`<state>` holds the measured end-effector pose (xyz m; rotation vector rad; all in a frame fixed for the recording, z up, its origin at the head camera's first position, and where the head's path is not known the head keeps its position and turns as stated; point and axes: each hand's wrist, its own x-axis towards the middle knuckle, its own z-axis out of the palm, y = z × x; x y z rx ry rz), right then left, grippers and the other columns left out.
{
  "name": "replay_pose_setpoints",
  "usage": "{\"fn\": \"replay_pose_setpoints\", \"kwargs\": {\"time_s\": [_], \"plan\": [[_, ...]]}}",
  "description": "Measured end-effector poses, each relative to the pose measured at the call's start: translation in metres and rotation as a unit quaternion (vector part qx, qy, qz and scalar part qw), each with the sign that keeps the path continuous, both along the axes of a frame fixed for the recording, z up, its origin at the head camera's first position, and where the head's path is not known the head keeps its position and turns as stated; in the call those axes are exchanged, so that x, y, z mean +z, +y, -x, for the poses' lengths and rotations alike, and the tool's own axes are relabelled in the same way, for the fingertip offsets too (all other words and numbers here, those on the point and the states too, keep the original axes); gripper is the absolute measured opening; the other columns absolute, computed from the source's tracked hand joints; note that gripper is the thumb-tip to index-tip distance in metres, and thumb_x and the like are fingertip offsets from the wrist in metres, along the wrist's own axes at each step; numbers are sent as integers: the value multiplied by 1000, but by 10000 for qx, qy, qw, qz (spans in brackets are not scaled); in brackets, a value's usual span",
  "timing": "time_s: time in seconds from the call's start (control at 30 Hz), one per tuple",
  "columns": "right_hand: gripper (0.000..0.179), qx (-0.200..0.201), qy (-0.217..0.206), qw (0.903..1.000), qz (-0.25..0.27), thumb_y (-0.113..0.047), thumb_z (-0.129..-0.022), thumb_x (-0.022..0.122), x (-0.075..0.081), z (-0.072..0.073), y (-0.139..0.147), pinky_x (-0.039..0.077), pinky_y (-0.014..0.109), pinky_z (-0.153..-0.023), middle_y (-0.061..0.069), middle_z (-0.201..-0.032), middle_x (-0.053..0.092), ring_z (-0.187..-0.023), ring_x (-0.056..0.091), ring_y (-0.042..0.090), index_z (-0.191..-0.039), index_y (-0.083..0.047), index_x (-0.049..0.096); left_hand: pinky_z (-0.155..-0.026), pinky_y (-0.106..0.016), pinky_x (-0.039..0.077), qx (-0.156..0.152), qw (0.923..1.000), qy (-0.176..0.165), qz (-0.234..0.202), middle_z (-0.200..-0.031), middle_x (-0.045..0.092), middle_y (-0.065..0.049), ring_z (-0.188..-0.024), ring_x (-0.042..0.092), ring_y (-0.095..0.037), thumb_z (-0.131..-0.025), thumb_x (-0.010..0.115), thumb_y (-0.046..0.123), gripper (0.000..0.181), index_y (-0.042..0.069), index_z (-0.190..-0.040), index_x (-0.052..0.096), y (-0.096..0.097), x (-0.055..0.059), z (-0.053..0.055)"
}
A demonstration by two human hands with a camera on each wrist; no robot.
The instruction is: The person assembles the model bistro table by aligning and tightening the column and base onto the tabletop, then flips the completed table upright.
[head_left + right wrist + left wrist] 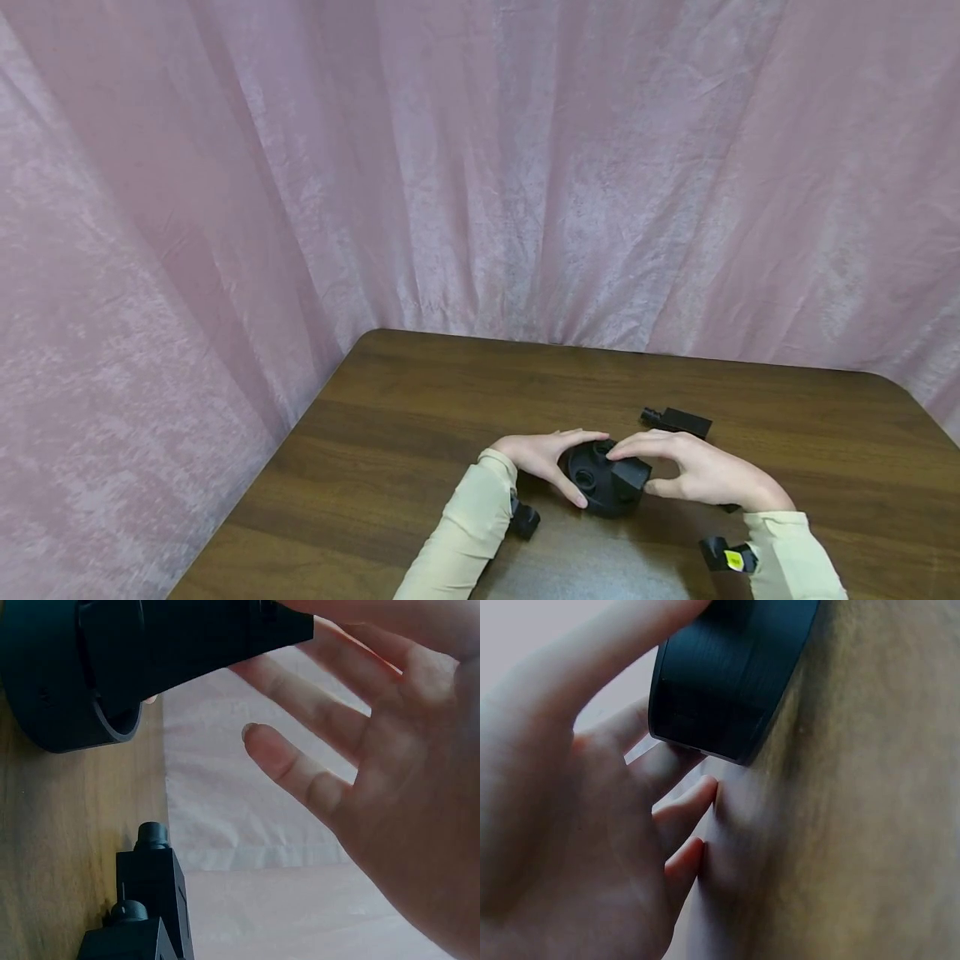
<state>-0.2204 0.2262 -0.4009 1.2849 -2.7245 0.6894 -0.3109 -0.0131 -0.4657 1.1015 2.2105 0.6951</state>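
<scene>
Two grips: left hand [538,457] spans round base [606,495], right hand [701,472] pinches block [631,475].

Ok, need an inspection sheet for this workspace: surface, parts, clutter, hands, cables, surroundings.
Surface: brown wood-grain table, rounded far corners.
Job's things: round black base with a black block against it; cannot tell whether it is fully seated.
Clutter: two more black blocks with round knobs on the table, a farther one and a nearer one in the right wrist view.
Hands: left hand grips the base; right hand pinches the block. Wrist cameras at both sleeves.
Cables: nothing seen.
Surroundings: pink curtain hanging behind and to the left.
</scene>
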Motion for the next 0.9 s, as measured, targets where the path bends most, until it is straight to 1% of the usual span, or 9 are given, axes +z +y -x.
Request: {"fn": "replay_pose_setpoints", "kwargs": {"time_s": [0.13, 0.23, 0.33, 0.43, 0.5, 0.6, 0.7, 0.77, 0.9], "plan": [[47, -190, -91, 9998, -16, -23, -79, 68, -1, 2, -1, 47, 26, -82, -9, -118, 56, -107, 54, 10, -123, -25, 52, -105, -41, 26, 67, 9999, -121, 18, -145, 16, 18, -136, 15, -8, -67, 75, 43, 94, 49, -137, 13, -1, 2, -1], [48, -413, -390, 9984, 7, -30, -83, 62, -2, 3, -2, 47, 27, -78, -13, -117, 54, -102, 53, 5, -128, -28, 47, -106, -43, 24, 174, 9996, -200, 35, -146, 15, 18, -137, 13, -9, -66, 76, 44, 92, 52, -134, 14, -2, 4, -2], [47, -519, -620, 9967, 52, -34, -86, 57, -3, 3, -2, 46, 25, -75, -17, -112, 51, -96, 51, 0, -131, -30, 43, -107, -45, 22, 246, 9994, -245, 58, -147, 12, 16, -138, 9, -10, -66, 75, 44, 91, 55, -132, 14, -2, 5, -3], [45, -561, -722, 9958, 72, -37, -87, 54, -4, 3, -3, 46, 24, -73, -17, -107, 50, -91, 51, -2, -131, -32, 43, -106, -44, 23, 207, 9995, -238, -1, -146, 15, 16, -137, 11, -9, -66, 76, 44, 91, 55, -132, 14, -2, 4, -2], [45, -693, -819, 9942, 76, -40, -87, 53, -4, 3, -3, 45, 24, -71, -16, -108, 51, -90, 51, -1, -130, -32, 43, -105, -41, 25, 141, 9997, -179, -53, -145, 18, 18, -136, 15, -7, -66, 76, 43, 91, 55, -132, 14, -1, 2, -2], [45, -1062, -954, 9898, 7, -45, -87, 51, -4, 3, -2, 45, 24, -70, -14, -111, 52, -90, 52, 0, -130, -31, 44, -103, -38, 28, 98, 9999, -81, -75, -143, 20, 19, -133, 18, -6, -65, 76, 43, 92, 55, -133, 14, -1, 0, -1], [43, -1381, -993, 9854, -52, -46, -88, 48, -3, 2, 2, 45, 25, -69, -11, -112, 53, -91, 51, 1, -128, -29, 45, -103, -38, 29, 83, 10000, -16, -35, -143, 18, 19, -134, 17, -7, -65, 76, 44, 94, 52, -135, 14, -1, 0, -1], [41, -1508, -989, 9836, -34, -45, -89, 47, -2, 2, 5, 44, 24, -67, -10, -108, 55, -89, 51, 1, -126, -27, 48, -102, -37, 29, 70, 10000, -23, -44, -143, 20, 18, -134, 18, -7, -65, 76, 44, 94, 50, -136, 14, -1, -1, -1], [35, -1619, -956, 9822, 53, -43, -89, 48, -1, 3, 12, 44, 21, -65, -11, -103, 57, -87, 53, -1, -118, -23, 53, -102, -35, 29, -9, 9999, -31, -109, -141, 22, 18, -131, 20, -5, -66, 76, 42, 95, 46, -138, 14, -2, -1, -1]]}}
